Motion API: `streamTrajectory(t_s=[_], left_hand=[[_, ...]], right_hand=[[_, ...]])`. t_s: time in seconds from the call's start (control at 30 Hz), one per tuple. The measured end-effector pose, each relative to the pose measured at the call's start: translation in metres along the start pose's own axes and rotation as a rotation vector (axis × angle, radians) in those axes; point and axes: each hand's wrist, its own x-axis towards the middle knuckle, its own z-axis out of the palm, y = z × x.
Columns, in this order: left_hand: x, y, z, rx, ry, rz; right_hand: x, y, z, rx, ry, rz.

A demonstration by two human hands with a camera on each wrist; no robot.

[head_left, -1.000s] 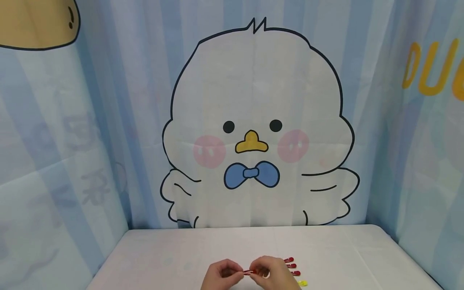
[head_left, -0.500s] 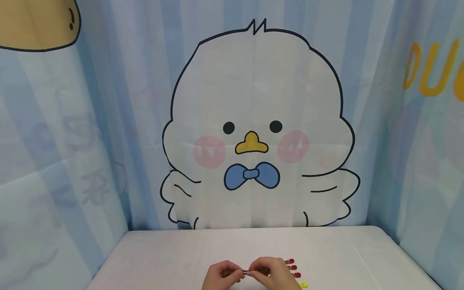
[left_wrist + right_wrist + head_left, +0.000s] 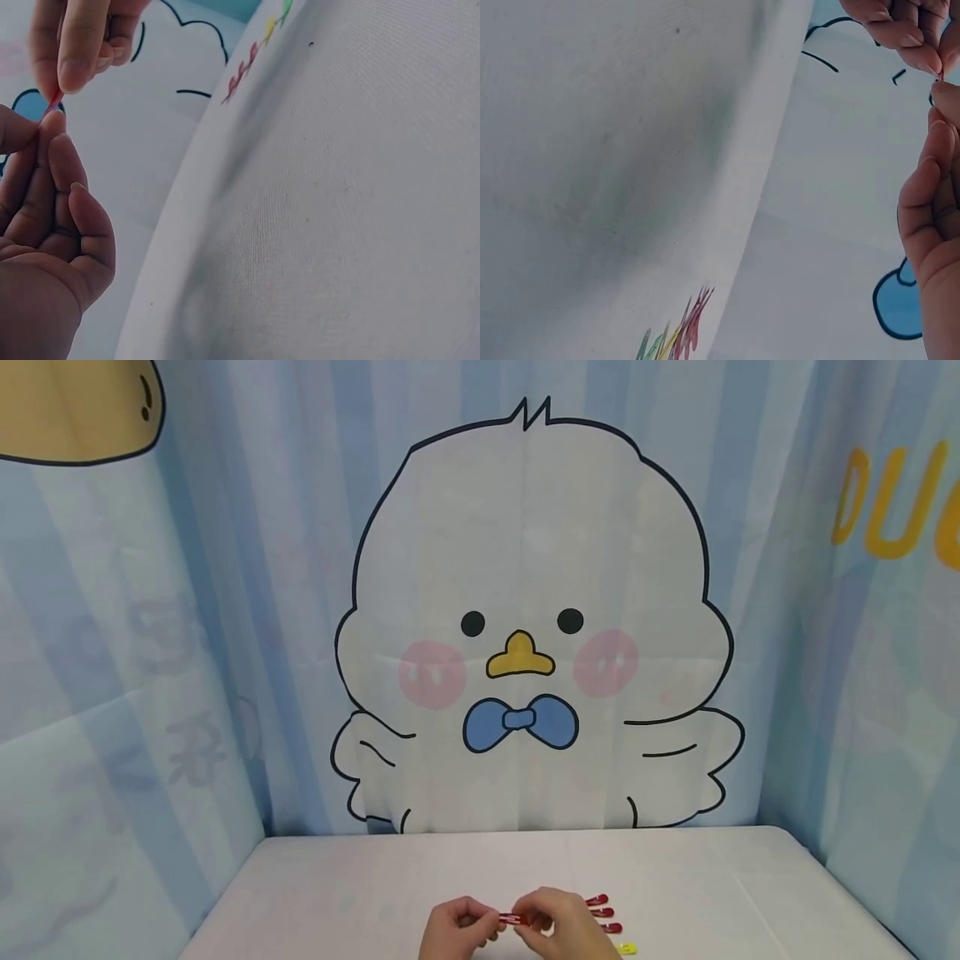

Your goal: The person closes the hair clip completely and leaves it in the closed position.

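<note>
A red snap hair clip [image 3: 512, 919] is stretched level between my two hands, over the near part of the table. My left hand [image 3: 457, 929] pinches one end of it with thumb and fingertips. At the other end, my right hand [image 3: 564, 927] has its thumb and index finger on the clip. The left wrist view shows just a thin red sliver of the clip [image 3: 52, 103] between both sets of fingertips. To the right of my right hand lie three more red hair clips [image 3: 605, 912] in a column, partly covered by that hand, with a yellow hair clip [image 3: 627, 948] below them.
A green hair clip [image 3: 654, 348] lies beyond the yellow one in the right wrist view. The white-covered table [image 3: 337, 885] ends at a hanging cloth [image 3: 525, 568] printed with a duck; more cloth hangs at both sides.
Half a second ago fingers covered most of the held clip; now more of its red length shows between them. Both hands have stayed in nearly the same place. The clips on the table have not moved.
</note>
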Motion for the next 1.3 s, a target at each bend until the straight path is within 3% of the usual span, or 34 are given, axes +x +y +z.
streamTrajectory(t_s=[0.13,0.33,0.4,0.63,0.97,1.3], left_hand=[[-0.001,0.001,-0.002,-0.010,-0.027,0.006],[-0.003,-0.001,-0.008,0.009,-0.084,0.032],[-0.003,-0.002,-0.011,0.010,-0.101,0.051],[-0.005,-0.001,-0.021,0.026,-0.097,0.079],[-0.008,0.000,-0.034,0.040,-0.124,0.080],[-0.012,-0.002,-0.043,0.024,-0.160,0.088]], right_hand=[[0.001,0.002,-0.001,-0.017,0.013,-0.013],[0.001,0.012,-0.003,-0.062,0.117,-0.188],[0.001,0.015,-0.007,-0.076,0.142,-0.199],[0.007,0.028,-0.027,-0.148,0.136,-0.004],[0.018,0.053,-0.047,-0.243,0.028,0.055],[0.019,0.071,-0.042,-0.287,-0.060,0.155]])
